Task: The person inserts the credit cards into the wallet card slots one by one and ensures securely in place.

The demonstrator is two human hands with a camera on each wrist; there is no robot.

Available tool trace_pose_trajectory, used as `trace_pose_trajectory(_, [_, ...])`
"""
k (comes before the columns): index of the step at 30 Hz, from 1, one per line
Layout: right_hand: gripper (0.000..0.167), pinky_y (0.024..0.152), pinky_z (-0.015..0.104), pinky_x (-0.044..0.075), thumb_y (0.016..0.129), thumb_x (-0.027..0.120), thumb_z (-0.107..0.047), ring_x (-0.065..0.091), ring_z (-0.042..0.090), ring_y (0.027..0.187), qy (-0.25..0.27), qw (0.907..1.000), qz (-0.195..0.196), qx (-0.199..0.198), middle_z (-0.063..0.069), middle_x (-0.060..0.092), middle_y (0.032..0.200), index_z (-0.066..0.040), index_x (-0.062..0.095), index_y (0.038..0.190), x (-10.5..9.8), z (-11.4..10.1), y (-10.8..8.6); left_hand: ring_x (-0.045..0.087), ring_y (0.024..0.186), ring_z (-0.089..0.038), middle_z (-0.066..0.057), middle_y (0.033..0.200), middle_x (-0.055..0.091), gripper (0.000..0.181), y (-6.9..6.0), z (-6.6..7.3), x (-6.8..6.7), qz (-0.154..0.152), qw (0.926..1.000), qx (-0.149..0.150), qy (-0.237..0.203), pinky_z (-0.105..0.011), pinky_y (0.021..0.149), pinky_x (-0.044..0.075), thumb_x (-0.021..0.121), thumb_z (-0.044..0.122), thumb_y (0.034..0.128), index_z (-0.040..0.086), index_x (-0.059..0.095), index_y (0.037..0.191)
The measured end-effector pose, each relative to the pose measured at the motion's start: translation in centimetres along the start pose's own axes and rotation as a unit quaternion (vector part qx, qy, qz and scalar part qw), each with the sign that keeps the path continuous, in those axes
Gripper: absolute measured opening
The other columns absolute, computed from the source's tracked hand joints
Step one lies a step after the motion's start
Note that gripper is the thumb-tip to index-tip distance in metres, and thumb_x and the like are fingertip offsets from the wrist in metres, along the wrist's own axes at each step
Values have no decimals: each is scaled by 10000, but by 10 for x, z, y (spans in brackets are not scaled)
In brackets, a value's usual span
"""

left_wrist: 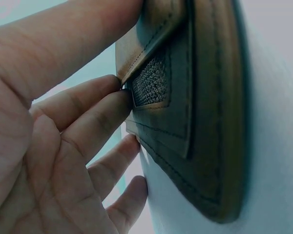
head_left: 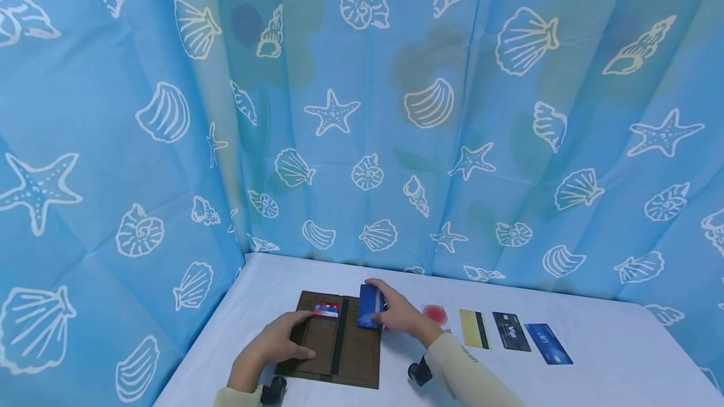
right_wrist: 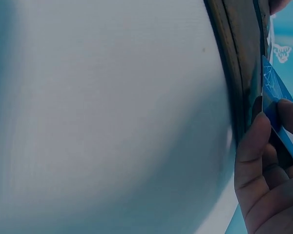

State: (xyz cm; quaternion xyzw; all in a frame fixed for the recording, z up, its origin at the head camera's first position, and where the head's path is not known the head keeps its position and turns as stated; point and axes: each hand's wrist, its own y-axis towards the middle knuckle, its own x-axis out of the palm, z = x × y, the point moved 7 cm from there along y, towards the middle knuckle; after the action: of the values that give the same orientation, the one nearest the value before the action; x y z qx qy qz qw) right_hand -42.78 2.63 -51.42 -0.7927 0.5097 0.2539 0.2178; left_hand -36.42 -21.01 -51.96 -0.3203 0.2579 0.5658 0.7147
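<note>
A brown wallet [head_left: 362, 360] lies opened flat on the white table. My left hand [head_left: 277, 338] grips its left edge, thumb over the leather; in the left wrist view the fingertips touch the edge of a stitched flap with a mesh window [left_wrist: 154, 83]. Between thumb and fingers my right hand [head_left: 404, 314] pinches a blue card [head_left: 369, 305] over the upper part of the wallet's right half. The right wrist view shows this card tilted close to the leather; whether its edge is inside a slot cannot be told. Red-and-white cards [head_left: 327, 310] sit in a slot of the left half.
To the right of the wallet lie a clear card with a red disc [head_left: 435, 314], a gold card with a black stripe [head_left: 471, 328], a black VIP card [head_left: 511, 331] and another blue card [head_left: 548, 344]. A blue shell-patterned curtain [head_left: 367, 143] hangs behind the table.
</note>
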Motion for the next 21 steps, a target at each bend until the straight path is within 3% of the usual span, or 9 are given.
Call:
trace_pose_trajectory(6, [682,1012,636,467,887,723,-112,444,442,1314,-214,9998,37,-38,177,434,1480,-236,365,1454,5,-3,3,473,1322,-436,-198,1400,552,794,0,1,-1,27,10000,-17,22,-629,1068,408,903,219,693,73,543,1386])
trace_pose_trajectory(21, [610,1020,598,480,841,782,-133,547,370,1209,-462,9986,225,-156,182,556,1350,-143,482,1373,12,-9,7,461,1341,-434,-197,1408,549,791,0,0,0,84,9998,-118,164,-621,1079,402,906,229,690,75,550,1380])
